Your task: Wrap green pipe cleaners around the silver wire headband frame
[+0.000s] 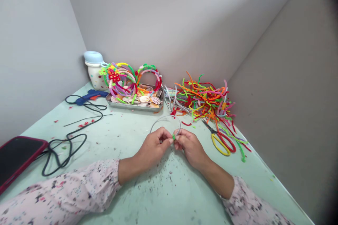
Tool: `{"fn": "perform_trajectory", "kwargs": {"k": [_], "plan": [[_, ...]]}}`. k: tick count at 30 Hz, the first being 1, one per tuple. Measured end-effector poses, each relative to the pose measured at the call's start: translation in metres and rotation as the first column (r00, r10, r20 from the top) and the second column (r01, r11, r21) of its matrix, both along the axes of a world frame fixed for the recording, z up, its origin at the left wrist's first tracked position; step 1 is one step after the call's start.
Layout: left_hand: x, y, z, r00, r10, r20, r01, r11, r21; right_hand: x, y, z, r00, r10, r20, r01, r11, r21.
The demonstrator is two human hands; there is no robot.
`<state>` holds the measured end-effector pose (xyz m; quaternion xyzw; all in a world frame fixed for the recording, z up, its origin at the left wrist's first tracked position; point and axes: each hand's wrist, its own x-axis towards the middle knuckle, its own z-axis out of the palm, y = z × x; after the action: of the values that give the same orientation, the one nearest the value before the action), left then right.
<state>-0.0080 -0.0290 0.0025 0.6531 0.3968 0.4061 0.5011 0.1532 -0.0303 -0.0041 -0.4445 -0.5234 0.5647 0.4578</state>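
Observation:
A thin grey headband [180, 123] arches up in front of my fingertips. Around its right end sits a short bit of green pipe cleaner [174, 136]. My left hand [151, 147] is closed in a pinch at the green piece, thumb against forefinger. From the other side, my right hand [194, 149] pinches the headband end at the same spot, its fingers curled in. The two sets of fingertips nearly meet there and partly cover the green piece. The headband's left end runs behind my left hand and is hidden.
A metal tray [126, 105] holds shells and decorated headbands [123, 77]. To its right lie bare headbands [171, 96], a pile of colourful pipe cleaners [206, 96] and scissors [221, 140]. At left are a lidded jar [96, 74], a blue glue gun [91, 95], its black cord [70, 137] and a phone [19, 160].

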Motion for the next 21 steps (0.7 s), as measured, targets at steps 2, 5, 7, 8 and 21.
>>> {"fn": "perform_trajectory", "kwargs": {"k": [2,5,7,8,21], "plan": [[0.0,0.001,-0.001,1.0,-0.001,0.0,0.001,1.0,-0.005,0.0,0.0,-0.002,1.0,-0.001,-0.017,0.001,1.0,0.007],[0.0,0.002,-0.003,1.0,0.009,0.004,-0.009,1.0,-0.009,0.0,0.001,-0.006,0.998,-0.013,-0.063,0.013,1.0,0.009],[0.0,0.002,-0.004,1.0,0.014,0.011,-0.014,1.0,-0.011,0.001,0.002,-0.009,0.995,-0.027,-0.101,0.028,1.0,0.005],[0.0,0.003,-0.004,1.0,0.015,0.013,-0.014,1.0,-0.015,0.001,0.003,-0.011,0.993,-0.034,-0.117,0.035,0.999,0.002],[0.0,0.001,-0.001,0.999,-0.017,0.029,0.017,1.0,-0.022,0.0,0.006,-0.01,0.991,-0.061,-0.122,0.059,0.998,-0.022]]}}
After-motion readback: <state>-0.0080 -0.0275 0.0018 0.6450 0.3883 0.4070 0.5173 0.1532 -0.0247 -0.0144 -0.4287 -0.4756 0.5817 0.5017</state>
